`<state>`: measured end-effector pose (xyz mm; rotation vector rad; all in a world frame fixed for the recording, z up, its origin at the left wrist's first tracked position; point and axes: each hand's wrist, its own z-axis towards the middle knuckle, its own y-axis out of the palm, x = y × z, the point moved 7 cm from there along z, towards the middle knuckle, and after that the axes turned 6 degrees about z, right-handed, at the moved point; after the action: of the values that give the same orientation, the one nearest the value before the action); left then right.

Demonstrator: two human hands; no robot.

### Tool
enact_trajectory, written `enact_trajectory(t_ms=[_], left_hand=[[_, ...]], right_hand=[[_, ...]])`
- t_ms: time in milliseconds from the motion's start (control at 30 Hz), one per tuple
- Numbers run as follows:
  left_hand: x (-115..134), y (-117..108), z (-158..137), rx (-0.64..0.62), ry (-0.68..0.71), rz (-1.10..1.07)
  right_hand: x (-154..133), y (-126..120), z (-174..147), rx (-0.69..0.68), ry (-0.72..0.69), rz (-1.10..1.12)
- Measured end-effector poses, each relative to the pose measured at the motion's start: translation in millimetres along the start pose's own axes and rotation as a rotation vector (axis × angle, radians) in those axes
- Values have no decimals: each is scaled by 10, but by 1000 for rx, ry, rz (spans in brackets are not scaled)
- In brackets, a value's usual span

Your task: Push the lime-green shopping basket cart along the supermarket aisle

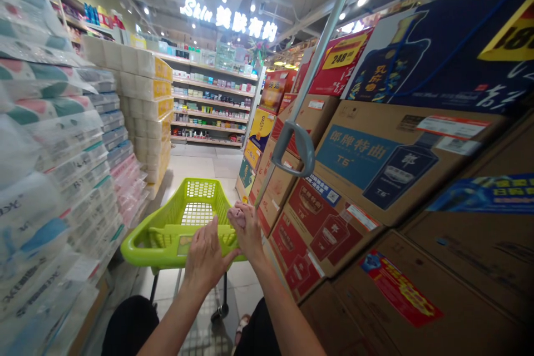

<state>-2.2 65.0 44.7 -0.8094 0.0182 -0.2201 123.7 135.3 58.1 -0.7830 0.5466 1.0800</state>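
A lime-green shopping cart (167, 258) stands in front of me, with nothing visible in its basket. My left hand (206, 256) rests over the cart's handle end, fingers stretched out and thumb pointing right. Just right of it, my right hand (249, 228) is closed on a small pinkish item (237, 218), whose kind I cannot make out, above the handle's right end. A thin metal pole (323, 39) with a grey loop grip (306, 150) slants down toward my right hand. Whether that hand touches the pole, I cannot tell.
Stacked wrapped tissue packs (75, 144) line the left side, with white-and-yellow packs (146, 89) farther along. Cardboard liquor cartons (375, 161) rise close on the right. The tiled aisle (204, 162) leads to cosmetics shelves (212, 101) at the far end.
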Motion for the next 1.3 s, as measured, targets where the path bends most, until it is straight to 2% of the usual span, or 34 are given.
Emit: enact_trajectory(t_ms=[133,200,267,400,500,600,767,1300], left_hand=[[71,29,70,-72,31,-50],[72,20,137,-130,67,-102],[-4,-11,210,-183,97,-117],[-437,-81,304,-235,-28,55],[-738,32,243,-458,-211,140],[-800,124,174,-626,-297,147],[-723,103,199,-634,-287,171],[-701,61,183,-609,-283,228]], right_hand=[[204,196,62,-246,26,-95],[272,225,84,-299,33,-157],[322,214,122,-297,43,-220],[418,176,228,-258,57,-334],[506,185,306,-269,74,-374],[578,215,361,-305,89,-383],[621,224,407,-308,86,-382],[650,201,452,-265,77,-314]])
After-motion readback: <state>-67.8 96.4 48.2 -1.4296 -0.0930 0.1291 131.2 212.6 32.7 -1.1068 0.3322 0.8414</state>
